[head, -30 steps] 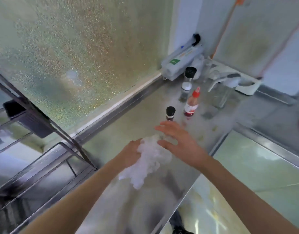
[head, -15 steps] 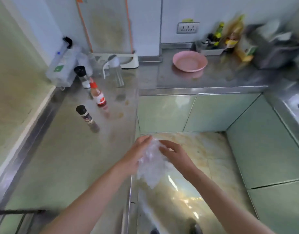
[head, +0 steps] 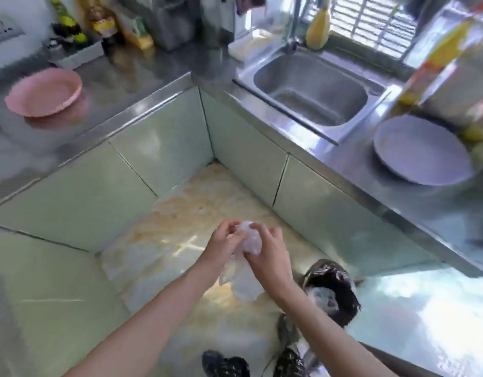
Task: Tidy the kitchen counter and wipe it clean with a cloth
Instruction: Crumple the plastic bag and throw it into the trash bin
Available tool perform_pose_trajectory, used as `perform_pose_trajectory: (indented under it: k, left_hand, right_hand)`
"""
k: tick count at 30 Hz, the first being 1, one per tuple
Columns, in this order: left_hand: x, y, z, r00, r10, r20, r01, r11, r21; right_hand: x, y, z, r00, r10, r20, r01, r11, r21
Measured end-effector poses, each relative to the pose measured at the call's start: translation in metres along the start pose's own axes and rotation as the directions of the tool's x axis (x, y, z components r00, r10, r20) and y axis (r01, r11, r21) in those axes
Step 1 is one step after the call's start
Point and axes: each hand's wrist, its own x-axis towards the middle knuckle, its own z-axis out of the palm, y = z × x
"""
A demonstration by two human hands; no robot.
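Both hands hold a crumpled clear plastic bag (head: pixel 247 278) over the floor in the middle of the kitchen. My left hand (head: pixel 223 244) pinches its top from the left. My right hand (head: pixel 269 254) grips the bunched upper part from the right, and the bag's loose end hangs below the hands. Just right of and below my right hand stands a bin lined with a black bag (head: pixel 334 291), with some pale plastic inside. The steel counter (head: pixel 131 74) runs along the back and right.
A pink plate (head: pixel 44 92) lies on the counter at the left. The steel sink (head: pixel 313 91) sits at the back right, with a pale purple plate (head: pixel 420 149) to its right. Bottles and a tray crowd the back wall. Green cabinet doors (head: pixel 164 144) enclose the floor.
The view has swung right from the spice-bottle counter to the sink corner. Both hands carried the plastic bag off the counter and now bunch it over the floor beside the bin.
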Motion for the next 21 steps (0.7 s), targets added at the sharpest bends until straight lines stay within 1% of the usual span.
perform_pose_trajectory:
  k: [1,3,6,9,12,14,16,19,21]
  left_hand:
    - [0.011,-0.006,0.024,0.998,0.028,0.053,-0.035,0.989,0.141]
    - [0.03,-0.023,0.068,0.989,0.032,0.146,-0.084,0.928,0.363]
    - [0.059,-0.059,0.118,0.974,-0.077,0.212,-0.049,0.845,0.532]
    - [0.092,-0.103,0.154,0.946,-0.164,0.278,-0.041,0.794,0.607]
    - [0.133,-0.149,0.188,0.929,-0.183,0.321,-0.067,0.77,0.634]
    - [0.162,-0.182,0.209,0.923,-0.182,0.34,-0.082,0.768,0.635]
    - [0.188,-0.213,0.224,0.911,-0.191,0.366,-0.115,0.733,0.67]
    - [0.218,-0.252,0.235,0.892,-0.21,0.4,-0.153,0.692,0.706]
    - [0.233,-0.275,0.236,0.888,-0.229,0.399,-0.153,0.67,0.727]
  right_hand:
    - [0.005,0.027,-0.012,0.999,0.039,-0.015,-0.039,0.999,0.007]
    - [0.012,0.085,-0.032,0.99,0.134,-0.047,-0.134,0.991,0.008]
    - [0.023,0.176,-0.046,0.944,0.324,-0.065,-0.322,0.946,0.038]
    - [0.036,0.264,-0.041,0.846,0.531,-0.049,-0.53,0.848,0.025]
    - [0.055,0.348,-0.024,0.736,0.668,-0.11,-0.664,0.744,0.077]
    - [0.068,0.395,-0.008,0.677,0.72,-0.154,-0.706,0.694,0.14]
    - [0.08,0.435,0.011,0.633,0.752,-0.185,-0.73,0.659,0.179]
    - [0.094,0.483,0.041,0.593,0.781,-0.196,-0.771,0.621,0.143]
    - [0.097,0.512,0.059,0.58,0.795,-0.177,-0.793,0.601,0.099]
